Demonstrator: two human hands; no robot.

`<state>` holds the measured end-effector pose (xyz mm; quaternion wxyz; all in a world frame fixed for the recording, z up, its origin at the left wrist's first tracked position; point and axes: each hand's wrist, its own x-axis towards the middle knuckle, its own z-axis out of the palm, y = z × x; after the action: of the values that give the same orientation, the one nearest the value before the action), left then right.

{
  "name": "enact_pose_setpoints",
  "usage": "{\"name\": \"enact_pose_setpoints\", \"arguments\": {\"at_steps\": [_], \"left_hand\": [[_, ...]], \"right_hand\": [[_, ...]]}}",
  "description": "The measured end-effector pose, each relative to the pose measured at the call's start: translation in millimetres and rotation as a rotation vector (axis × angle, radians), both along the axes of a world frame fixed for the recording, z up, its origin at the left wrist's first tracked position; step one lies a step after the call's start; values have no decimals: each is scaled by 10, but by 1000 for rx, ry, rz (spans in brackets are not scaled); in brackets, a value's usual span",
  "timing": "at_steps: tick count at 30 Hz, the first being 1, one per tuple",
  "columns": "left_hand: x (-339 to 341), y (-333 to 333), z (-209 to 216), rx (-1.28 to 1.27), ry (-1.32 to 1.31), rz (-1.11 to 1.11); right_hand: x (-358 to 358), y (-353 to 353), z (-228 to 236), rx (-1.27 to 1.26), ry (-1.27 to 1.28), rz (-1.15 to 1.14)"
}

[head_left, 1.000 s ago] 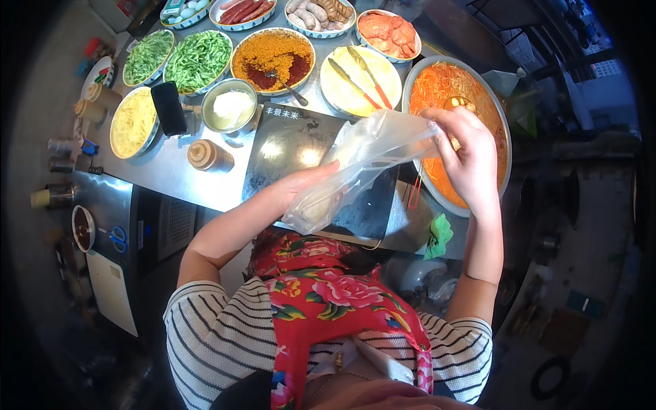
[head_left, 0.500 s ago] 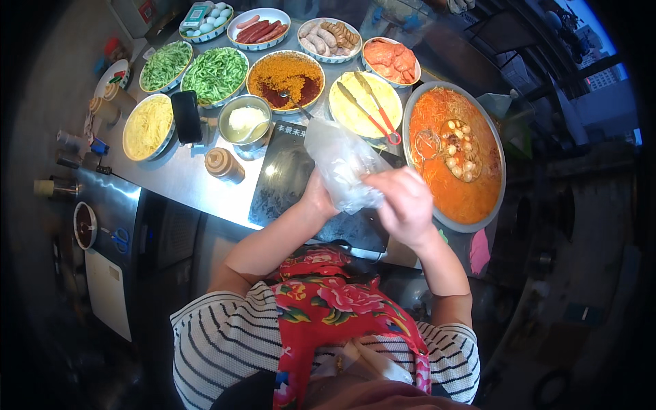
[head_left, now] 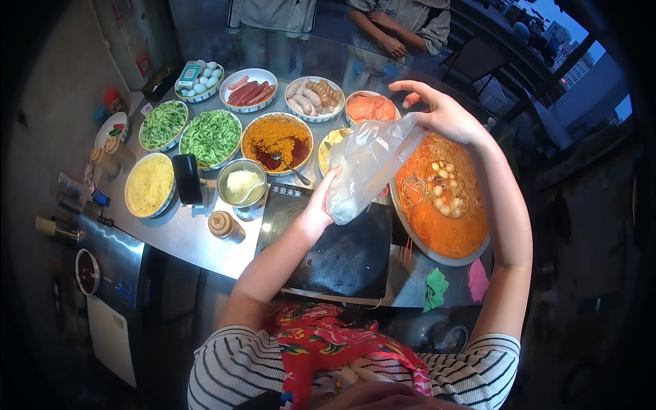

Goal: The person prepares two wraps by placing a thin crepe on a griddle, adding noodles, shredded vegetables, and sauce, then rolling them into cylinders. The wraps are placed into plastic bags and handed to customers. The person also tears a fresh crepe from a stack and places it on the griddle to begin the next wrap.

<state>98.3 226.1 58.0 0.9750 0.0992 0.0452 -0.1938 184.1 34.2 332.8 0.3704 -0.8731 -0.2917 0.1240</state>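
Note:
A clear, whitish plastic bag (head_left: 372,164) hangs tilted above a flat black cooking plate (head_left: 342,253). My left hand (head_left: 319,210) is closed around its lower end; part of the fingers is hidden behind the plastic. The bag's upper end stretches up to my right hand (head_left: 445,115), which grips its edge near the thumb while the forefinger sticks out to the left. Beneath my right forearm lies a large oval tray (head_left: 447,260) of orange-red broth with noodles, small pale round pieces and a wire strainer (head_left: 414,191). Whether the bag holds anything is unclear.
Bowls of shredded cucumber (head_left: 210,137), yellow noodles (head_left: 150,186), orange-brown seasoning (head_left: 277,140) and sausages (head_left: 256,92) line the counter. A phone (head_left: 186,179) stands beside a squeeze bottle (head_left: 225,227). Green (head_left: 435,288) and pink cloths (head_left: 478,280) lie at right. Two people (head_left: 396,31) stand opposite.
My right hand has moved up and to the right, pulling the crumpled bag out longer. My left hand keeps its hold. The view has tilted up, bringing the people opposite into sight.

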Motion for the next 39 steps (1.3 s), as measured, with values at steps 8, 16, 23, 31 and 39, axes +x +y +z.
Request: {"name": "enact_pose_setpoints", "arguments": {"at_steps": [8,16,23,31,39], "left_hand": [[117,461,-135,87,-67,-11],[-2710,1391,-803,13,299,80],[-3895,1643,-890,-12,590,363],[-3731,1871,-875,62,546,277],[-3430,2021,-947,161,414,-34]], "right_hand": [[1308,840,205,-196,-408,-180],[2561,971,-82,192,-254,-498],[3176,1060,-315,430,-351,-603],[3199,1126,-310,673,-321,-424],[1633,1362,-413,182,-1010,-150]]}}
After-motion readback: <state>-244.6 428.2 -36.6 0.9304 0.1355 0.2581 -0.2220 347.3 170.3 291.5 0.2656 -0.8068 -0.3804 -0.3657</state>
